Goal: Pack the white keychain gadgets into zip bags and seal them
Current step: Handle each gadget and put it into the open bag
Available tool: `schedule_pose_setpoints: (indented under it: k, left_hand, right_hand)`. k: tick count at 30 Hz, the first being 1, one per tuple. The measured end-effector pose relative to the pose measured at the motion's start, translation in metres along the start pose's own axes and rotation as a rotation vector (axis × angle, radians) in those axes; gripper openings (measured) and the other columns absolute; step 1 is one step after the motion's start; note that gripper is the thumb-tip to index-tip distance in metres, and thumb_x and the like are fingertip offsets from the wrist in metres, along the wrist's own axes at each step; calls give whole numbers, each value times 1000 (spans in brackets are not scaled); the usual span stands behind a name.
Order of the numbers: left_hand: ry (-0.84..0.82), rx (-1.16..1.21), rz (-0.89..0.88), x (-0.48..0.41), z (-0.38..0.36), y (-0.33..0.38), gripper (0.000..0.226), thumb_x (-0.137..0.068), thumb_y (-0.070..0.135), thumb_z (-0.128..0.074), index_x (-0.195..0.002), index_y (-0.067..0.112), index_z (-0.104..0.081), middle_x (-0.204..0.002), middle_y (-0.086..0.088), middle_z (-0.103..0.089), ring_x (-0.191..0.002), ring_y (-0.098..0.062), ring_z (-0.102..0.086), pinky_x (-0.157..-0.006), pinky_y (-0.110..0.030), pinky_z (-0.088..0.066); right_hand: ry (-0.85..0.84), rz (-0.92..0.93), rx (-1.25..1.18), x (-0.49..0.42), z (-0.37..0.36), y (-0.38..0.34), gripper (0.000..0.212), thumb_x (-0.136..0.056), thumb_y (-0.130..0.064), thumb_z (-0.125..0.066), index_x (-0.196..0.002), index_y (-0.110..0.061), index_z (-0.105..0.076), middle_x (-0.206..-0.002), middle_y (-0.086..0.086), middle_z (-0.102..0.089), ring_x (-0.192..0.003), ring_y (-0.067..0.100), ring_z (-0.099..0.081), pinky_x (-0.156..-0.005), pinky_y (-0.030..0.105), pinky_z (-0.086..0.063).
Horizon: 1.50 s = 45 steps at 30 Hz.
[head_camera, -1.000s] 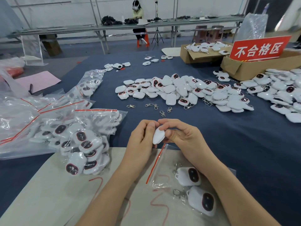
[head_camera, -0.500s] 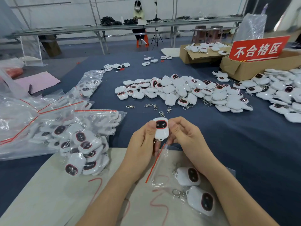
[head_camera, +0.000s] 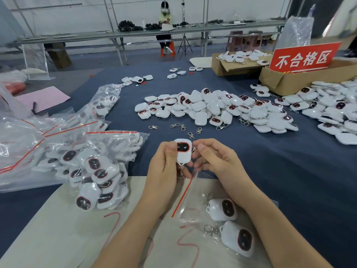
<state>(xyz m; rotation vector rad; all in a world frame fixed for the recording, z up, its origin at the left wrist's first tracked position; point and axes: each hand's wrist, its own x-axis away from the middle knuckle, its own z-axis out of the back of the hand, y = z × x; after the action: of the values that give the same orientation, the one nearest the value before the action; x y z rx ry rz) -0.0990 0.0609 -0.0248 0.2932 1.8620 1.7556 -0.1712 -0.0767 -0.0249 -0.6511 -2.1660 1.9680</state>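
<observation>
Two hands meet above the near middle of the blue cloth-covered desk (head_camera: 289, 180), both on one white rounded plastic keychain gadget (head_camera: 182, 153) whose dark, red-rimmed window faces the camera. The left hand (head_camera: 164, 171) grips its left edge, with the thumb on the face and the fingers curled behind. The right hand (head_camera: 214, 161) pinches its right edge between thumb and forefinger. A metal clasp (head_camera: 182, 171) dangles under the gadget, just above the mouth of a clear plastic zip bag (head_camera: 193, 211) with a red seal strip. The bag lies on a pale beige sheet (head_camera: 58, 229) and holds two more white gadgets (head_camera: 222, 208). I cannot tell whether the right hand's lower fingers also lift the bag's lip.

The piece looks to be getting a last check before it goes in. One hand should probably spread the mouth wide while the other feeds the gadget in clasp first, so the hook cannot snag the strip. It should slide down beside the other two, well clear of the seal. The heap of loose white gadgets (head_camera: 212, 109) lies farther off, within reach.
</observation>
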Motion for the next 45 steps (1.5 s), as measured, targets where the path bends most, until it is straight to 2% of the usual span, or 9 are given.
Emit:
schedule_pose_setpoints:
  k: [6, 9, 12, 16, 20, 31, 36, 39, 45]
  left_hand:
    - [78, 108, 140, -8, 12, 2, 32, -105, 46, -44, -92, 22, -62, -77, -3, -68, -56, -16, -56, -51, -22, -46]
    - [14, 79, 156, -8, 21, 4, 24, -102, 42, -53, -93, 24, -65, -76, -1, -63, -59, -14, -55, -52, -23, -48]
    - [-18, -64, 125, -8, 26, 7, 30, -102, 41, -54, -79, 24, -65, -65, 4, -55, -53, -11, -48, -49, -19, -43]
    - [-65, -205, 84, -7, 29, 6, 37, -103, 42, -52, -89, 10, -64, -58, 3, -38, -52, -12, -34, -49, -21, -31]
    - [-70, -78, 124, -7, 29, 8, 20, -103, 30, -54, -102, 29, -74, -55, 7, -35, -47, -9, -29, -44, -17, -26]
    - [-456, -184, 50, 7, 17, 14, 22, -104, 30, -55, -104, 24, -76, -85, 9, -74, -64, 4, -56, -63, -9, -41]
    - [-241, -201, 135, 8, 11, 11, 13, -100, 26, -61, -93, 30, -72, -88, -13, -71, -67, -17, -55, -65, -31, -44]
    - [-207, -112, 199, 7, 11, 12, 12, -98, 24, -64, -93, 20, -73, -89, -26, -67, -60, -18, -45, -52, -24, -39]
    - [-237, -75, 139, 6, 12, 12, 14, -95, 20, -69, -108, 22, -69, -64, -1, -64, -53, -12, -54, -52, -20, -44]
  right_hand:
    - [-32, 201, 425, 5, 6, -7, 64, -92, 18, -38, -90, -31, -79, -101, -7, -74, -95, 13, -68, -87, 30, -54]
    - [-168, 424, 926, 10, 2, -8, 61, -77, 15, -33, -88, -21, -81, -111, 0, -72, -95, 27, -64, -84, 36, -50]
    - [-281, 298, 1079, 12, 9, -3, 54, -85, 13, -37, -93, -19, -80, -124, -1, -65, -106, 23, -55, -86, 20, -36]
    - [-201, 172, 978, 13, 21, 1, 46, -89, 10, -42, -78, -25, -70, -114, -12, -66, -101, 6, -52, -85, 22, -39]
    - [-102, 183, 831, 12, 17, 0, 44, -85, 10, -43, -76, -29, -59, -107, -16, -67, -94, -9, -57, -74, 8, -35]
    - [6, 283, 667, 13, 7, -5, 39, -83, 4, -51, -69, -31, -59, -118, -28, -60, -90, 14, -69, -80, 39, -55]
    - [5, 266, 596, 13, 5, -8, 34, -81, -3, -45, -67, -31, -59, -117, -26, -61, -97, 10, -69, -83, 34, -55]
    - [1, 264, 554, 12, 3, -9, 37, -80, -5, -44, -65, -35, -62, -116, -27, -61, -97, 12, -69, -83, 32, -55]
    - [31, 214, 491, 12, 3, -11, 38, -80, -7, -46, -60, -36, -61, -112, -27, -63, -83, 24, -70, -70, 31, -57]
